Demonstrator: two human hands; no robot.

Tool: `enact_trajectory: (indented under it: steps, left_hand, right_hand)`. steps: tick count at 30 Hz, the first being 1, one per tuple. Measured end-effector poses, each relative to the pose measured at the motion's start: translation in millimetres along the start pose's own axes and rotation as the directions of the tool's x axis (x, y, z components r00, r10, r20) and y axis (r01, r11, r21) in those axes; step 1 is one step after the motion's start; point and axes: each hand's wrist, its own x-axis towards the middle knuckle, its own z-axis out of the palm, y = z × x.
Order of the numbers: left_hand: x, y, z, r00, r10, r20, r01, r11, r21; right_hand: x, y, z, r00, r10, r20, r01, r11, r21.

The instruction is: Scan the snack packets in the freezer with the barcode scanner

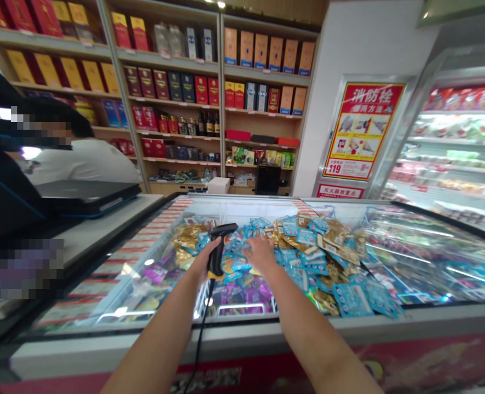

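Progress: handling appears under way; finished and remaining packets cannot be distinguished. Location: packets lie piled on top of the freezer. Left hand: grasps the scanner. Right hand: at the packets; cannot tell whether it grips one. Count: scanner, one; packets, many, overlapping, not countable.

A freezer is carrying a loose heap on its glass top. Blue packets and gold packets are lying mixed and overlapping, a few blue ones resting near the front edge. Purple packets are showing too, whether on or under the glass being unclear.
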Motion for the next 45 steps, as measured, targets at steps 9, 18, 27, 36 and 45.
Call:
enact_trajectory:
  steps: [9,18,27,36,45]
  left_hand:
    - [-5.0,4.8,6.1,1.0,0.005,0.021,-0.004,0.999,-0.043]
    - [-9.0,8.5,7.2,0.998,-0.053,-0.02,0.052,0.998,-0.017]
    - [-16.9,6.3,10.2,0.976,-0.132,0.171,0.115,0.988,0.102]
    - [-12.1,1.6,4.1,0.956,-0.145,0.255,0.112,0.984,0.14]
    - [-11.8,0.5,3.6,0.955,-0.135,0.265,0.099,0.984,0.147]
  right_hand:
    - [-3.2,4.5,6.4,0.987,0.066,0.148,-0.065,0.998,-0.012]
    - [3.2,11.5,6.3,0.989,0.134,-0.062,-0.088,0.873,0.48]
    - [20.8,39.9,23.2,0.891,0.451,-0.056,-0.121,0.354,0.927]
    - [17.8,40.5,21.4,0.881,0.474,0.004,-0.187,0.339,0.922]
    - [14.1,34.3,16.5,0.881,0.473,0.005,-0.189,0.342,0.92]
